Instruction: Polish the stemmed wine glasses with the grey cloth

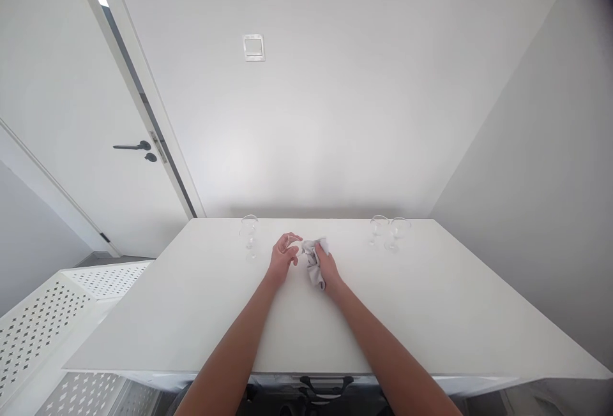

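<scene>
My left hand (284, 255) is curled round the bowl of a clear stemmed glass (297, 248), held on its side over the middle of the table. In my right hand (327, 267) is a crumpled light grey cloth (315, 269), which meets the stem end of that glass and hides its foot. Part of the cloth hangs down toward me. To the left stands another clear stemmed glass (249, 231). Two more stand close together on the right, one stemmed glass (378, 228) and its neighbour glass (397, 232).
The white table (215, 326) has its back edge near a pale wall (335, 116). A door with a dark handle (133, 146) is at left, slightly ajar. White perforated panels (43, 320) stand beside the table's left edge. A dark handle (326, 385) shows below the front edge.
</scene>
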